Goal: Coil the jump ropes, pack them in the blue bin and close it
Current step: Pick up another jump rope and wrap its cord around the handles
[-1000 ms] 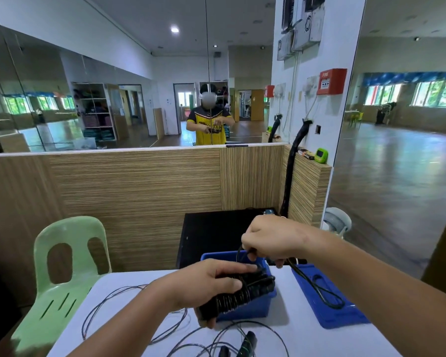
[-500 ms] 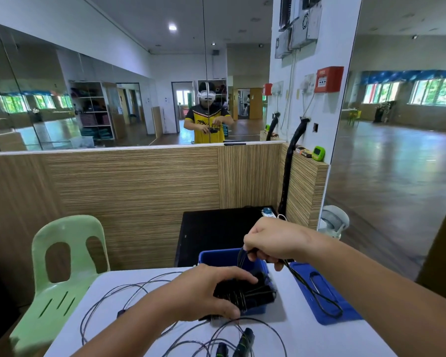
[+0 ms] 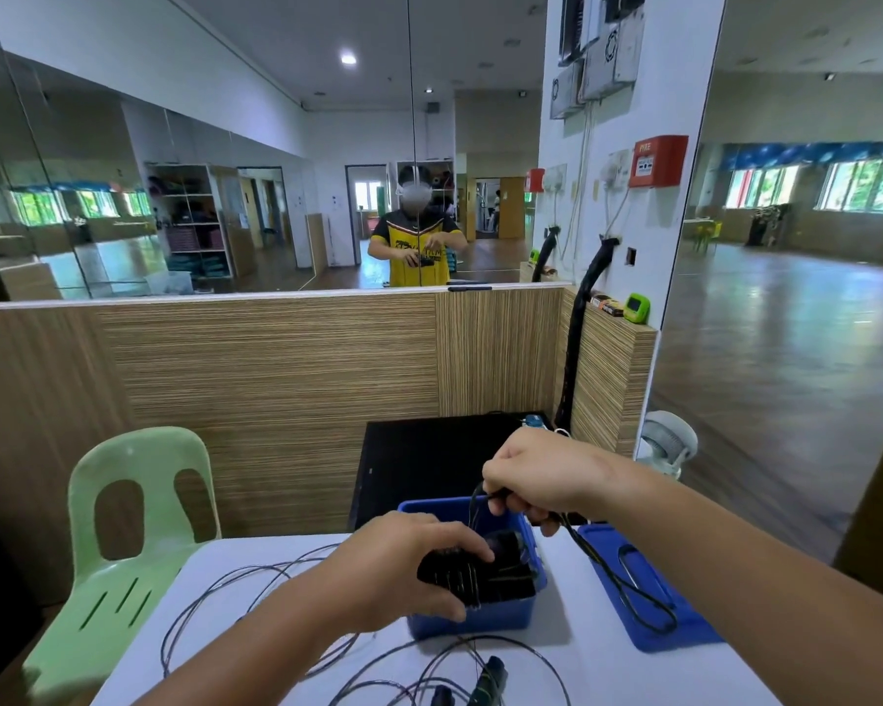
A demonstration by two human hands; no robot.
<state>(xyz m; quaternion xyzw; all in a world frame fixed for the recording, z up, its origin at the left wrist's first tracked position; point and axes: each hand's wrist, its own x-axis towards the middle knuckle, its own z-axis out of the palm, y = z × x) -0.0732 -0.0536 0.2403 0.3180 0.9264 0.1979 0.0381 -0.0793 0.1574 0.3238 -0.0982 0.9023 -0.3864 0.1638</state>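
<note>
A small blue bin (image 3: pixel 475 618) stands on the white table (image 3: pixel 572 670). My left hand (image 3: pixel 404 573) grips a bundle of black jump-rope handles (image 3: pixel 485 578) just above the bin's opening. My right hand (image 3: pixel 536 476) is raised over the bin's far rim and pinches a black rope (image 3: pixel 613 578) that runs down in a loop over the blue lid (image 3: pixel 648 598). More loose ropes (image 3: pixel 235 593) spread over the table to the left, and further handles (image 3: pixel 485 680) lie at the near edge.
A green plastic chair (image 3: pixel 123 542) stands left of the table. A black cabinet top (image 3: pixel 429 456) and a wood-panel partition (image 3: pixel 276 389) lie behind the bin, with a mirror above. A white fan (image 3: pixel 669 443) sits at the right.
My left hand has carried the handle bundle from the bin's front edge up over its opening. The right hand stays high, holding the rope.
</note>
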